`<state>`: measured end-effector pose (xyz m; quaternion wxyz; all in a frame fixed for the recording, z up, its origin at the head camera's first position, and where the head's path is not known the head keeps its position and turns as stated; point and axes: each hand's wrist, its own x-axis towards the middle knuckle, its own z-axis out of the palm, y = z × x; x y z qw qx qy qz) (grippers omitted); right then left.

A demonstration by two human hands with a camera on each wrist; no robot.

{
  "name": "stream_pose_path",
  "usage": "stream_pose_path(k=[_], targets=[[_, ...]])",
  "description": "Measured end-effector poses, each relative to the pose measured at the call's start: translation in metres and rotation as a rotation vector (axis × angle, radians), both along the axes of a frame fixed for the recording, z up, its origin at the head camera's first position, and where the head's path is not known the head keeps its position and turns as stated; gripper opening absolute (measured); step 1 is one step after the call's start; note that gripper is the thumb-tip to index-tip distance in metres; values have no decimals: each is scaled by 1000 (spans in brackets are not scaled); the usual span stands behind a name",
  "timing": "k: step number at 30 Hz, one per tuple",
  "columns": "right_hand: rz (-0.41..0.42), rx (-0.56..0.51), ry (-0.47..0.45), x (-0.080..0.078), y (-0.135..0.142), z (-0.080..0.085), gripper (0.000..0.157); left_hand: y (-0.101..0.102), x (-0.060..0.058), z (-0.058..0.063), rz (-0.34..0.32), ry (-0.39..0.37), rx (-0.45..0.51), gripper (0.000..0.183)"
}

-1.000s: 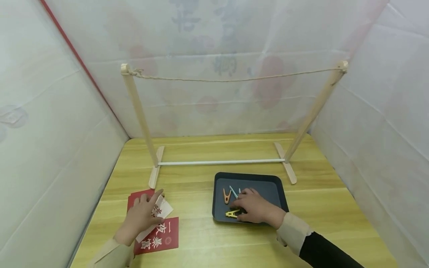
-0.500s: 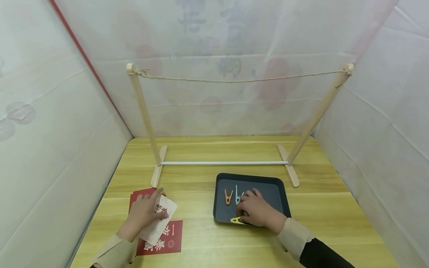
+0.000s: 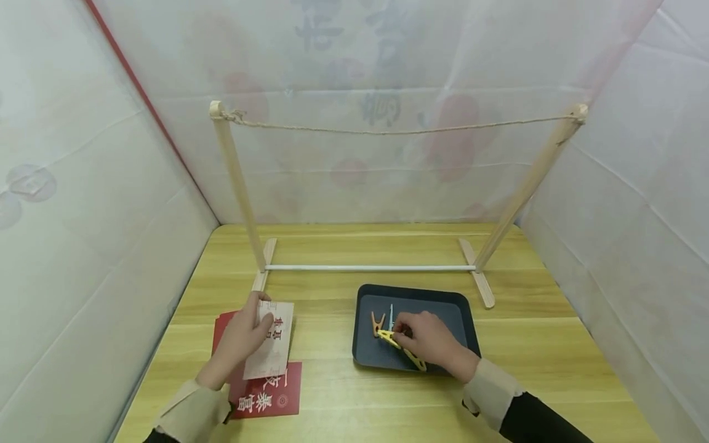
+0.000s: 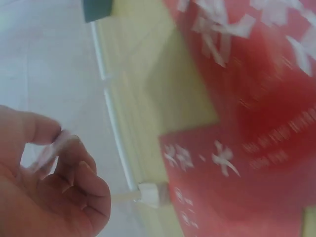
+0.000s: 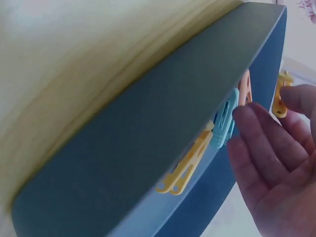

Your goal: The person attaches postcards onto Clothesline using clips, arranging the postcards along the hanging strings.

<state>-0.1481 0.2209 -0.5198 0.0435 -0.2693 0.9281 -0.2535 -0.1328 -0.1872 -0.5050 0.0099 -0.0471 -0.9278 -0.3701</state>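
My left hand (image 3: 239, 339) pinches a cream card (image 3: 267, 355) with red characters between thumb and fingers, raised over some red cards (image 3: 288, 403) with white characters. In the left wrist view the card is nearly edge-on. Over a dark tray (image 3: 456, 311), my right hand (image 3: 434, 339) pinches a yellow clothespin (image 5: 282, 96) between thumb and index finger. Below that hand, a second yellow clothespin (image 5: 186, 165) lies in the tray. Beside it are a light blue clothespin (image 5: 224, 121) and an orange clothespin (image 3: 377, 322), both partly hidden in the right wrist view.
Behind the tray stands a wooden frame with a left post (image 3: 238, 184), a right post (image 3: 532, 184) and a white crossbar (image 3: 365, 267) low down. A twine line (image 3: 382, 132) runs between the post tops. White printed sheets (image 3: 354, 197) enclose the table (image 3: 327, 332) at back and sides.
My left hand has picked the cream card up off the red cards and tilted it upright. My right hand, earlier down among the clothespins, now has a yellow one lifted in its fingertips.
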Motion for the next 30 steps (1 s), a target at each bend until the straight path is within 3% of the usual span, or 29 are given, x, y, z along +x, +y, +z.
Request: stream_pose_path(k=[5,8,13,19,22,30], targets=[[-56,-69,-25,-5,-1,5,3,8,-7,14,39,7,169,31],[-43,-111,-76,-7,-2,8,15,13,-9,21,63,17,249,30],[-54,-221,-238,-7,-3,12,28,19,-11,32,70,20,385,30],[-142,-382,-404,-11,-6,17,28,20,-18,47,14,68,477,29],[-144,-390,-413,-13,-7,22,28,20,-23,52,-3,89,481,29],[-100,-322,-269,-19,-13,37,25,17,-33,62,-30,120,470,27]])
